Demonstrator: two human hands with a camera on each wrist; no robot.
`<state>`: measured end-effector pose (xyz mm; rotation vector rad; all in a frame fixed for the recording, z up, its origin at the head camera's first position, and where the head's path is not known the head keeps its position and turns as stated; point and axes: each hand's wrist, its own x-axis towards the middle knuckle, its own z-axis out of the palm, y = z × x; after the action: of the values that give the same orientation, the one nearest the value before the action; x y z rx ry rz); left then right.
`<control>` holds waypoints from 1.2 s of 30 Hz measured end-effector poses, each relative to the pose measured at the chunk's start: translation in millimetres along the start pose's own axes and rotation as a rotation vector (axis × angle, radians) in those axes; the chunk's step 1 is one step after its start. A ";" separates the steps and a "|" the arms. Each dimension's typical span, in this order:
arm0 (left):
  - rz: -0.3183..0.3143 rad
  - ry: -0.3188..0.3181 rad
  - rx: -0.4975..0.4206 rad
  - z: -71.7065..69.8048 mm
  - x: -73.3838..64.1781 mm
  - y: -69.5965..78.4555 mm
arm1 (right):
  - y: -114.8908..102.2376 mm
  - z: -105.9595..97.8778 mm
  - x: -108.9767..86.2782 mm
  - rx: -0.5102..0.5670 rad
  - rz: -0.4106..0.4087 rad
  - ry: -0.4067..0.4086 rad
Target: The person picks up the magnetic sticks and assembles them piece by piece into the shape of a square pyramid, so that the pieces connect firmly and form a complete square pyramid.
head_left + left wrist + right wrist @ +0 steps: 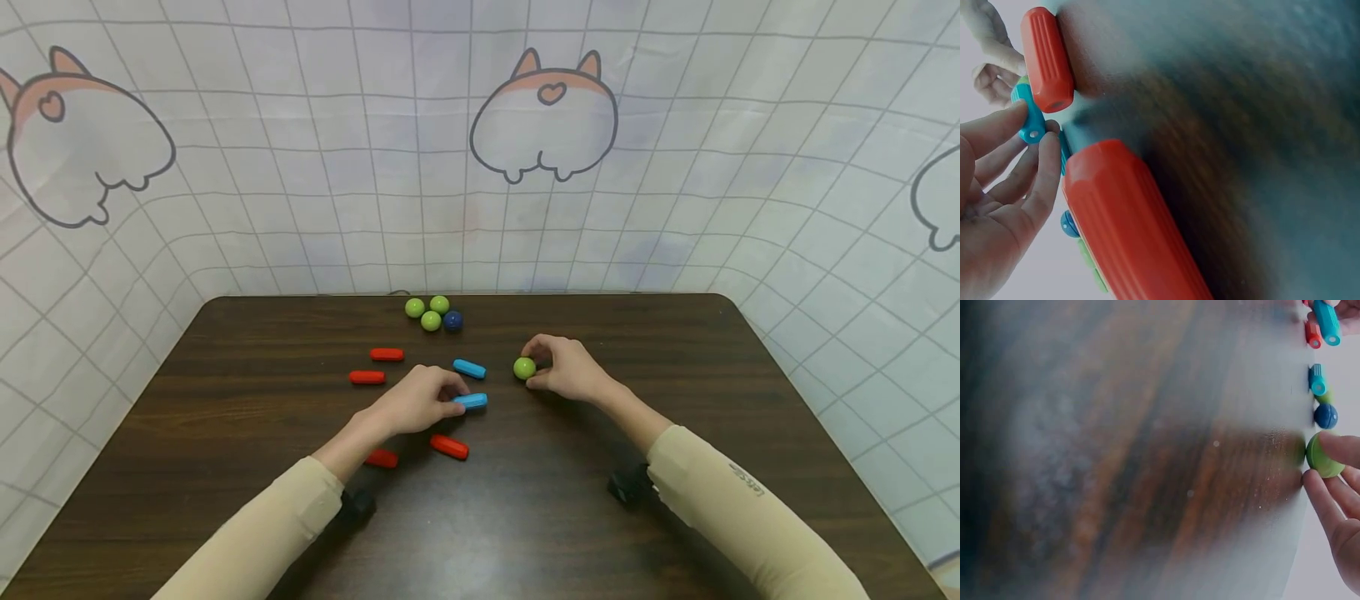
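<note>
My left hand (416,400) pinches one end of a light blue ridged cylindrical bead (472,402) between thumb and fingers. A hole shows in the end of this bead (1034,134) in the left wrist view. To the right, my other hand (567,368) has its thumb and fingers around a green round bead (524,369), low over the table. Just beyond the left hand lies a second light blue cylinder (469,368). A red cylinder (449,447) lies on the near side of the left hand, and another red one (382,458) is partly hidden by the left forearm.
Two more red cylinders (387,355) (367,377) lie left of the blue ones. Near the back edge sit three green balls (431,321) and a dark blue ball (453,321), close together. The dark wooden table (750,467) meets a white grid-patterned cloth (360,167) behind.
</note>
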<state>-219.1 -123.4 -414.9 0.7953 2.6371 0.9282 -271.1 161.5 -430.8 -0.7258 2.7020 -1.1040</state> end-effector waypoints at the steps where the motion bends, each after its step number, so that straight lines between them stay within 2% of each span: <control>1: 0.000 0.002 0.000 0.2 0.3 0.5 | -0.4 0.0 -0.6 0.000 -0.006 0.002; 7: -0.003 0.000 0.003 1.5 1.9 2.9 | -3.2 0.2 -4.0 -0.011 -0.014 0.000; 22: 0.003 0.015 -0.003 2.1 7.7 1.6 | -7.6 1.3 -8.3 0.045 0.004 -0.089; 36: 0.023 -0.029 0.002 -3.5 22.4 -2.6 | -12.3 9.7 -2.9 0.075 0.010 -0.110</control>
<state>-240.0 -114.3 -414.7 0.8354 2.6101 0.9130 -261.0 149.3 -429.4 -0.7369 2.5561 -1.1218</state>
